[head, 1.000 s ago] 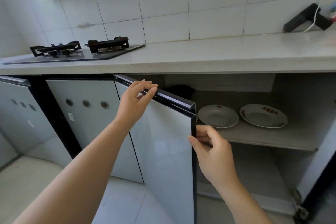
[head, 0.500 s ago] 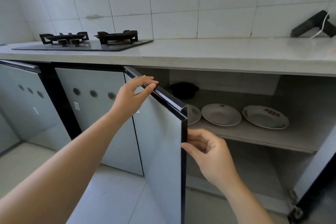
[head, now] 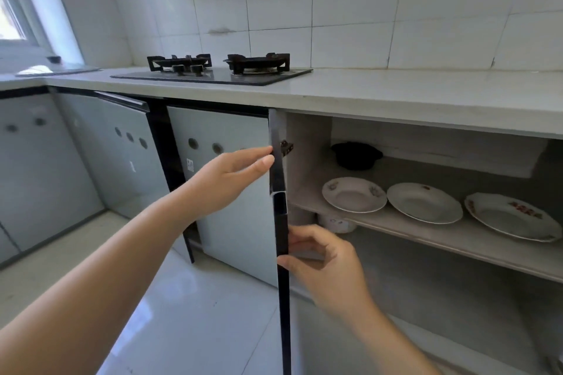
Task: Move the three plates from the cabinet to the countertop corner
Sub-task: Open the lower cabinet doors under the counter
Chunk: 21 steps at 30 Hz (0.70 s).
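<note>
Now at the open cabinet door, both hands on its edge

Far left, countertop corner (head: 39, 79) under the window, well apart from the plates. Further along the countertop (head: 396, 94), a black hob (head: 213, 74) set close to the front edge. Below it, left hand (head: 231, 173) reaching across flat, fingers straight and pressed together, tips touching the upper part of the cabinet door (head: 281, 222). Door standing out from the cabinet, seen almost edge-on as a thin dark strip. Lower on that strip, right hand (head: 329, 265) pinching the free edge, fingers curled behind it, thumb on the near side. Right of the door, the wide cabinet mouth, with a tall gap from the shelf (head: 426, 242) up to the countertop's underside. On that shelf, three plates in a row: left plate (head: 353, 195), then middle plate (head: 423, 202), then right plate (head: 511, 216) nearest the front lip. Rims close together, touching or not cannot tell. Behind the left plate, a black pot (head: 356, 155) near the back wall. Under the shelf, a white cup (head: 335, 224) just beside the door's edge
</note>
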Each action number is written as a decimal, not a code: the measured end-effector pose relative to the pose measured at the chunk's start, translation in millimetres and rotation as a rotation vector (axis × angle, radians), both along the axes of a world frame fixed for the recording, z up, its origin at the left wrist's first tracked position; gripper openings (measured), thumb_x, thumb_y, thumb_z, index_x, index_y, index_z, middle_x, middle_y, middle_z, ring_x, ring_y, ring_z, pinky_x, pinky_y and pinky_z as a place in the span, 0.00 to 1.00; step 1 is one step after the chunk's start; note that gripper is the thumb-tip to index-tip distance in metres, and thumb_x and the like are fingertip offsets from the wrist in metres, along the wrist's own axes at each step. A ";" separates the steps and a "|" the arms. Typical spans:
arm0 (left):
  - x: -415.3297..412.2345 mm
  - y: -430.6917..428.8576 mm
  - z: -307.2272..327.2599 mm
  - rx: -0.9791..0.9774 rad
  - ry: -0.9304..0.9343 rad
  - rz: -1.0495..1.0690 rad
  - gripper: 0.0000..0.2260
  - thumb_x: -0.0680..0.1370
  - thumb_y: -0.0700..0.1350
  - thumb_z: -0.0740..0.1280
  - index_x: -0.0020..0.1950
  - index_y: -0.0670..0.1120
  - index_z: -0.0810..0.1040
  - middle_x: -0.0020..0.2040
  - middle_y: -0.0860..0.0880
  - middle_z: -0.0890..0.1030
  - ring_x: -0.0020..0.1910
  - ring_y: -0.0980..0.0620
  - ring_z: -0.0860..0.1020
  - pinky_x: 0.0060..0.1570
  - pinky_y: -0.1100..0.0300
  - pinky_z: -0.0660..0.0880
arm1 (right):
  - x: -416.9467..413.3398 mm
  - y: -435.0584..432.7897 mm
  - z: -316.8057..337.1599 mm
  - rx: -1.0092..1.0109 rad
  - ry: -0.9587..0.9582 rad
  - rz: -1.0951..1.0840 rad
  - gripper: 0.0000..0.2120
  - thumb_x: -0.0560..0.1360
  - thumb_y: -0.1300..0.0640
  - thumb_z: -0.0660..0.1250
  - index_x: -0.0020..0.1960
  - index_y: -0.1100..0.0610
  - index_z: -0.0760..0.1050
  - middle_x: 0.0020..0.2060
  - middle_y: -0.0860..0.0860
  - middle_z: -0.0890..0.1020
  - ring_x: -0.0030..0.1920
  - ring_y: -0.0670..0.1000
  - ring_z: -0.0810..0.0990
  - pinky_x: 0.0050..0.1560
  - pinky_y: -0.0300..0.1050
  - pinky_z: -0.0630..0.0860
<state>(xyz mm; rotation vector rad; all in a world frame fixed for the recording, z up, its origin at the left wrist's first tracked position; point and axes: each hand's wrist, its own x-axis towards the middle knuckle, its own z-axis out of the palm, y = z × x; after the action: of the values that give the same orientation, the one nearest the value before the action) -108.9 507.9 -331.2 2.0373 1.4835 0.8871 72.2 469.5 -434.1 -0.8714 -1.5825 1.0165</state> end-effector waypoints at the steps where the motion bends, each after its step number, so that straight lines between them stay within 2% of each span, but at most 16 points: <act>1: -3.5 -5.8 0.4 -0.026 -0.012 0.008 0.32 0.70 0.65 0.56 0.71 0.55 0.66 0.70 0.57 0.70 0.67 0.61 0.68 0.70 0.54 0.64 | -6.7 -1.3 -1.1 0.002 0.016 0.005 0.19 0.66 0.66 0.74 0.45 0.43 0.81 0.41 0.44 0.85 0.44 0.46 0.83 0.46 0.37 0.78; 5: -10.4 -24.6 2.4 -0.063 -0.039 0.046 0.37 0.67 0.73 0.60 0.71 0.56 0.67 0.67 0.57 0.74 0.65 0.60 0.71 0.69 0.52 0.67 | -27.5 -2.9 -3.4 0.019 0.055 0.021 0.20 0.65 0.66 0.75 0.44 0.42 0.80 0.40 0.42 0.85 0.41 0.42 0.83 0.44 0.32 0.76; 7: -9.8 -30.8 3.7 -0.057 -0.076 0.111 0.35 0.68 0.68 0.63 0.72 0.55 0.66 0.66 0.56 0.74 0.64 0.60 0.72 0.68 0.54 0.67 | -35.2 -3.5 -2.5 0.042 0.045 0.040 0.19 0.65 0.66 0.75 0.44 0.41 0.80 0.39 0.40 0.85 0.41 0.41 0.82 0.44 0.30 0.76; 10: -11.0 -35.4 4.1 -0.055 -0.138 0.153 0.27 0.74 0.56 0.66 0.71 0.54 0.67 0.65 0.55 0.76 0.62 0.59 0.74 0.67 0.53 0.68 | -40.7 -1.6 -0.1 0.093 0.045 0.065 0.18 0.64 0.64 0.76 0.46 0.43 0.81 0.41 0.40 0.84 0.42 0.42 0.82 0.45 0.32 0.76; 12: -14.9 -36.3 5.5 -0.079 -0.178 0.165 0.25 0.74 0.52 0.67 0.71 0.54 0.68 0.63 0.54 0.78 0.60 0.60 0.76 0.67 0.52 0.69 | -38.4 7.0 2.9 0.111 0.064 0.049 0.14 0.63 0.56 0.75 0.48 0.46 0.82 0.44 0.42 0.84 0.45 0.43 0.82 0.48 0.35 0.76; 14: -20.9 -36.2 6.9 -0.092 -0.191 0.186 0.24 0.75 0.49 0.67 0.70 0.54 0.68 0.63 0.54 0.78 0.59 0.60 0.76 0.67 0.52 0.69 | -34.1 23.8 10.3 0.138 0.061 -0.002 0.16 0.63 0.51 0.73 0.51 0.48 0.82 0.46 0.44 0.84 0.47 0.45 0.82 0.50 0.38 0.77; 16: -27.9 -36.6 7.5 -0.100 -0.207 0.188 0.23 0.75 0.47 0.66 0.71 0.53 0.68 0.61 0.52 0.80 0.59 0.58 0.77 0.66 0.52 0.69 | -33.2 43.1 24.7 0.206 0.008 -0.040 0.17 0.66 0.52 0.74 0.54 0.50 0.81 0.49 0.46 0.83 0.49 0.44 0.81 0.51 0.36 0.76; 19: -40.7 -38.8 9.0 -0.136 -0.263 0.183 0.21 0.77 0.44 0.65 0.69 0.52 0.70 0.51 0.50 0.84 0.52 0.53 0.82 0.61 0.53 0.75 | -43.2 68.7 50.7 0.322 -0.089 -0.063 0.18 0.69 0.55 0.73 0.58 0.52 0.79 0.52 0.47 0.81 0.51 0.43 0.79 0.50 0.31 0.75; 21: -52.0 -38.5 10.2 -0.151 -0.277 0.179 0.19 0.77 0.42 0.64 0.68 0.53 0.71 0.49 0.49 0.85 0.51 0.51 0.82 0.59 0.51 0.76 | -56.2 82.6 66.3 0.374 -0.164 -0.051 0.19 0.70 0.54 0.72 0.60 0.52 0.77 0.55 0.45 0.79 0.54 0.42 0.77 0.54 0.32 0.75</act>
<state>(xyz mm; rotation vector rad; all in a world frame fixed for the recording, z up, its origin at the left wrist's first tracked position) -160.9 469.5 -321.0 1.6198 1.5410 1.0465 16.0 552.1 -367.8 -0.7437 -1.8053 0.5958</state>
